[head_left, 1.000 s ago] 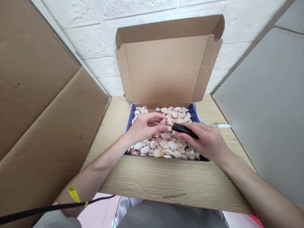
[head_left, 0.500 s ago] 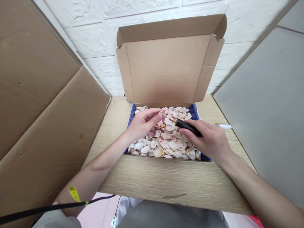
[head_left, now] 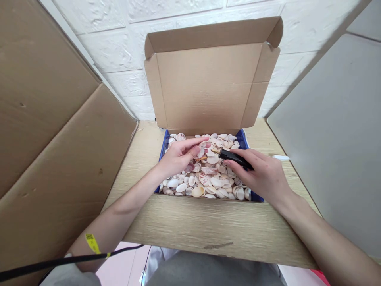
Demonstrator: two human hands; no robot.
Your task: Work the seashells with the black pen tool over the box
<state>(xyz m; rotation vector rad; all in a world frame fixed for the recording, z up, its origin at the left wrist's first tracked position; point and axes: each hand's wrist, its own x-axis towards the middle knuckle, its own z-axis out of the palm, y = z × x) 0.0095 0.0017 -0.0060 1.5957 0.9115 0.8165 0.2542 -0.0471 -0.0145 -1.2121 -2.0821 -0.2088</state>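
A blue-lined cardboard box (head_left: 163, 147) full of small seashells (head_left: 208, 180) sits on the wooden table, its lid (head_left: 208, 83) standing open at the back. My left hand (head_left: 180, 157) hovers over the shells, thumb and fingers pinched together on something I cannot make out. My right hand (head_left: 262, 174) grips a black pen-like tool (head_left: 233, 157) whose metal tip points left toward the left hand's fingers, just above the shells.
The wooden table (head_left: 208, 226) runs to a front edge near my lap. A cardboard panel (head_left: 53, 131) stands on the left, a grey panel (head_left: 333, 131) on the right, a white brick wall behind. A white cable (head_left: 279, 157) lies right of the box.
My left hand lifted away from the tool's tip and shifted slightly back and left, fingers still pinched. The right hand and tool moved a little to the right.
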